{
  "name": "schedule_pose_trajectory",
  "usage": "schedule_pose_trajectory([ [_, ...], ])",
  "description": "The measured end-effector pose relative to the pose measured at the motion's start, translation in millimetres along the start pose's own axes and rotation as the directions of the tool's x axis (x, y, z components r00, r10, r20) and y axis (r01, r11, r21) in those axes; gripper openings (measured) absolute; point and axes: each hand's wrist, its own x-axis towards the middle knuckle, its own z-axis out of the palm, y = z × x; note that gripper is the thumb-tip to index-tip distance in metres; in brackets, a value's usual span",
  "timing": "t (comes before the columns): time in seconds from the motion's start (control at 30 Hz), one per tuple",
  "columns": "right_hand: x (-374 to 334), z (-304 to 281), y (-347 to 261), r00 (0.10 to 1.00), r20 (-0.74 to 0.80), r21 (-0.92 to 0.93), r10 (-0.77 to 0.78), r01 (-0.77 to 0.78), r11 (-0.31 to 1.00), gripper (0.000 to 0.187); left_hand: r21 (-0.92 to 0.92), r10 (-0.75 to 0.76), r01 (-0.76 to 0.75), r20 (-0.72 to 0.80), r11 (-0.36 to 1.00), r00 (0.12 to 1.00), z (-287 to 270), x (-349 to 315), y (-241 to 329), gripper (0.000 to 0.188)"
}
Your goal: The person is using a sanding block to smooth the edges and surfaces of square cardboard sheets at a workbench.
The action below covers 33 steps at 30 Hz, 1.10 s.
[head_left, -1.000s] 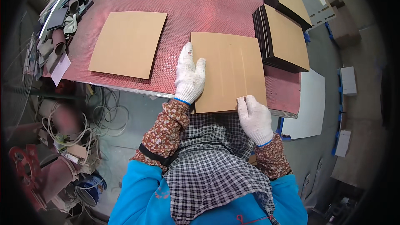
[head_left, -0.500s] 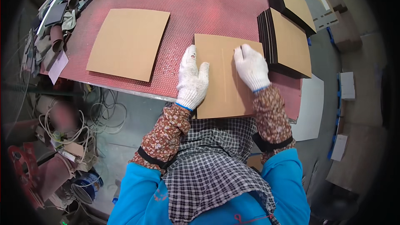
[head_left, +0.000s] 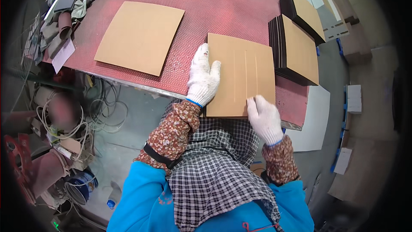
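A tan, flat square board [head_left: 227, 64] with dark edges lies in front of me at the table's front edge. Three pale straight lines run along its top face. My left hand [head_left: 203, 77], in a white knitted glove, rests flat along the board's left side, thumb held apart from the fingers. Near the board's lower right corner, my right hand [head_left: 264, 118], gloved the same way, has its fingers pinched together at the surface. Whatever sits in that pinch is hidden or too small to name. One pale line ends close above the fingertips.
Another tan board [head_left: 139, 36] lies to the left on the red mesh-patterned tabletop [head_left: 231, 4]. Stacks of dark-edged boards [head_left: 298, 51] stand at the right. Rolled abrasive-looking scraps [head_left: 64, 25] crowd the far left edge. Coiled hoses [head_left: 109, 111] lie below at left.
My right hand has slid from the board's upper right toward its near edge, and more pale lines now show. The left hand keeps its place on the board; the whole view has shifted slightly.
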Motion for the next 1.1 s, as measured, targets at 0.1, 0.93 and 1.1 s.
schedule_pose_trajectory([
  [0.1,-20,-5,-8,0.999,0.053,0.041,-0.012,0.01,0.999,0.026,-0.04,-0.008,0.008,0.001,0.999,1.0,2,0,-1,0.062],
  [0.93,148,23,-23,0.994,-0.108,-0.018,0.012,-0.014,1.0,0.042,0.103,-0.001,0.004,-0.032,0.995,1.0,4,-3,3,0.062],
  [1.1,130,14,-22,0.999,-0.02,0.04,0.031,-0.031,0.999,0.042,0.079,-0.001,0.002,-0.012,0.997,1.0,4,2,3,0.063],
])
